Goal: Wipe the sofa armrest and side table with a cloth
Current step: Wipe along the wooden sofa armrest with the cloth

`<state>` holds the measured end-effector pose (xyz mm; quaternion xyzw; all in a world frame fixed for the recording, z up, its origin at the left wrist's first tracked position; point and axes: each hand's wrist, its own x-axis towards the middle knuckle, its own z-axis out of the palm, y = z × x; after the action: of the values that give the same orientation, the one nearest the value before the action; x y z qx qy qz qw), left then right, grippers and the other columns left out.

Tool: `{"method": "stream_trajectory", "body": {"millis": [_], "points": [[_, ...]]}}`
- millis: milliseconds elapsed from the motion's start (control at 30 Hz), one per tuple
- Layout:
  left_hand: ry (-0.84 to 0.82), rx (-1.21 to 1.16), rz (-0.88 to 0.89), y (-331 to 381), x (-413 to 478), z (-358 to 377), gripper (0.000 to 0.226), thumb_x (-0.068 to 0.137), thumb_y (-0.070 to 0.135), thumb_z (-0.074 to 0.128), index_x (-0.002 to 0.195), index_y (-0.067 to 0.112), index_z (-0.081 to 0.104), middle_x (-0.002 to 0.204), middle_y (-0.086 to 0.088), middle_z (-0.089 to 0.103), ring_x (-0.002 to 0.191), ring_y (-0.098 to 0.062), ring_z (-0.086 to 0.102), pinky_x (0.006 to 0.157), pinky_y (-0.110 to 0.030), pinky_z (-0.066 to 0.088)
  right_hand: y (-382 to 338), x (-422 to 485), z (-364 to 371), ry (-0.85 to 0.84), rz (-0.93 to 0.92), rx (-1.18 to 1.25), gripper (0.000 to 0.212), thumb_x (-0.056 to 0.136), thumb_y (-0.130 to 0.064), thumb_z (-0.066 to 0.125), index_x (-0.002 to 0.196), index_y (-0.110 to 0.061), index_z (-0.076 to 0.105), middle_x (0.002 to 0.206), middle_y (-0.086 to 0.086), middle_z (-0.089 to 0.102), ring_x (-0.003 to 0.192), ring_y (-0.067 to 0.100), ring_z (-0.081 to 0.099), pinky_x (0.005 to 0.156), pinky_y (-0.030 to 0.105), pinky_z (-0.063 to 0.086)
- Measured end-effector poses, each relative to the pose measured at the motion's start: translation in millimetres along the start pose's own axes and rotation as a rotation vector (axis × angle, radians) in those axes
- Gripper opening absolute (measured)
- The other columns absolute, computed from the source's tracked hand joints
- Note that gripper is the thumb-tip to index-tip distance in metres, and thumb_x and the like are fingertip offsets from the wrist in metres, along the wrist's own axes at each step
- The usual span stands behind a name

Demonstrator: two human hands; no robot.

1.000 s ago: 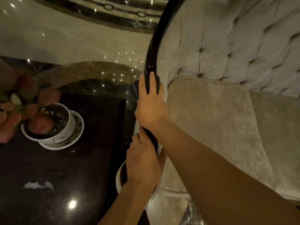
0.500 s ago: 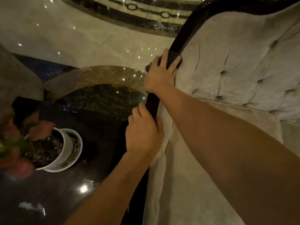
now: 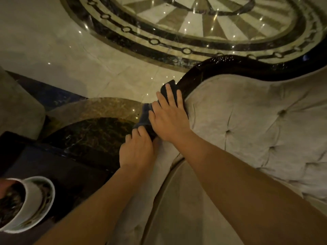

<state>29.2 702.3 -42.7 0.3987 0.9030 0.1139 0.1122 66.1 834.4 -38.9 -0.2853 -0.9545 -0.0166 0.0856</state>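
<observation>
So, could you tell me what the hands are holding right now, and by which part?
The right hand presses the dark cloth flat onto the armrest rim. The left hand grips the cloth's hanging lower end.

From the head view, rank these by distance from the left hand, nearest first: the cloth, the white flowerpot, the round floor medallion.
From the left hand:
1. Cloth, just above it, at its fingertips on the dark sofa rail.
2. White flowerpot, lower left on the side table.
3. Floor medallion, top, beyond the sofa.

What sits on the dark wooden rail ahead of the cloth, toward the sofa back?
Nothing visible. The right hand presses the cloth flat on the rail, which runs on bare and glossy. The left hand grips the rail behind it.
</observation>
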Motion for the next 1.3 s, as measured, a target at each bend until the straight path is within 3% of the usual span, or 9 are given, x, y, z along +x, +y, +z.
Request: {"method": "stream_trajectory", "body": {"millis": [167, 300, 500, 700, 933, 1067, 1133, 1200, 1300], "points": [[0.045, 0.031, 0.000, 53, 59, -1, 0.019, 0.099, 0.024, 0.041, 0.112, 0.010, 0.041, 0.117, -0.012, 0.056, 0.107, -0.032, 0.055, 0.077, -0.042, 0.053, 53, 29, -21, 0.034, -0.091, -0.093, 0.047, 0.104, -0.039, 0.027, 0.125, -0.012, 0.060, 0.143, 0.010, 0.054, 0.149, 0.035, 0.026, 0.123, 0.054, 0.008], [0.068, -0.035, 0.052, 89, 97, -4, 0.032, 0.097, 0.039, 0.041, 0.112, 0.011, 0.038, 0.114, -0.013, 0.055, 0.103, -0.033, 0.057, 0.075, -0.044, 0.052, 95, 52, -39, 0.111, -0.042, -0.098, 0.040, 0.105, -0.038, 0.031, 0.118, -0.017, 0.062, 0.127, 0.007, 0.062, 0.135, 0.034, 0.042, 0.122, 0.054, 0.015], [0.132, -0.015, 0.216, 136, 140, -24, 0.040, 0.094, 0.042, 0.042, 0.117, 0.008, 0.041, 0.114, -0.014, 0.055, 0.102, -0.032, 0.055, 0.075, -0.043, 0.051, 149, 67, -58, 0.166, 0.142, -0.085, 0.042, 0.105, -0.039, 0.030, 0.121, -0.015, 0.061, 0.125, 0.007, 0.065, 0.124, 0.031, 0.051, 0.116, 0.050, 0.027], [0.172, 0.169, 0.335, 201, 159, -37, 0.080, 0.084, 0.068, 0.042, 0.139, 0.010, 0.029, 0.128, -0.015, 0.049, 0.111, -0.035, 0.051, 0.086, -0.047, 0.045, 216, 41, -84, 0.162, 0.384, -0.063, 0.042, 0.105, -0.041, 0.028, 0.128, -0.017, 0.054, 0.126, 0.008, 0.063, 0.116, 0.030, 0.054, 0.104, 0.045, 0.037], [0.069, 0.250, 0.657, 295, 177, -36, 0.087, 0.078, 0.079, 0.037, 0.137, 0.015, 0.036, 0.139, -0.009, 0.047, 0.128, -0.034, 0.039, 0.106, -0.057, 0.028, 283, 15, -138, -0.304, 0.323, -0.450, 0.037, 0.101, -0.040, 0.045, 0.128, -0.014, 0.052, 0.125, 0.010, 0.062, 0.117, 0.031, 0.054, 0.103, 0.046, 0.035], [0.085, 0.239, 0.638, 293, 179, -33, 0.096, 0.073, 0.089, 0.017, 0.131, 0.016, 0.043, 0.134, -0.008, 0.051, 0.124, -0.034, 0.043, 0.102, -0.057, 0.030, 293, 23, -187, -0.657, 0.080, -1.052, 0.035, 0.104, -0.036, 0.041, 0.128, -0.015, 0.056, 0.118, 0.012, 0.066, 0.117, 0.035, 0.056, 0.108, 0.054, 0.033], [0.087, 0.248, 0.634, 293, 180, -34, 0.088, 0.079, 0.084, 0.018, 0.131, 0.016, 0.042, 0.133, -0.009, 0.052, 0.124, -0.034, 0.044, 0.100, -0.056, 0.033, 293, 25, -225, -0.733, 0.023, -1.257, 0.035, 0.102, -0.038, 0.043, 0.120, -0.015, 0.061, 0.101, 0.014, 0.064, 0.104, 0.037, 0.056, 0.095, 0.052, 0.038], [0.083, 0.234, 0.635, 293, 181, -33, 0.080, 0.083, 0.078, 0.020, 0.130, 0.017, 0.042, 0.132, -0.008, 0.052, 0.123, -0.033, 0.045, 0.099, -0.054, 0.034, 301, 25, -253, -0.529, -0.015, -1.062, 0.035, 0.100, -0.039, 0.047, 0.121, -0.014, 0.061, 0.110, 0.013, 0.063, 0.105, 0.036, 0.053, 0.090, 0.048, 0.038], [0.076, 0.214, 0.624, 294, 182, -32, 0.070, 0.088, 0.072, 0.022, 0.130, 0.020, 0.043, 0.133, -0.004, 0.052, 0.124, -0.030, 0.044, 0.099, -0.052, 0.035, 314, 11, -267, -0.257, 0.084, -0.457, 0.033, 0.104, -0.037, 0.039, 0.125, -0.017, 0.055, 0.125, 0.009, 0.061, 0.112, 0.030, 0.056, 0.095, 0.044, 0.042]]}}
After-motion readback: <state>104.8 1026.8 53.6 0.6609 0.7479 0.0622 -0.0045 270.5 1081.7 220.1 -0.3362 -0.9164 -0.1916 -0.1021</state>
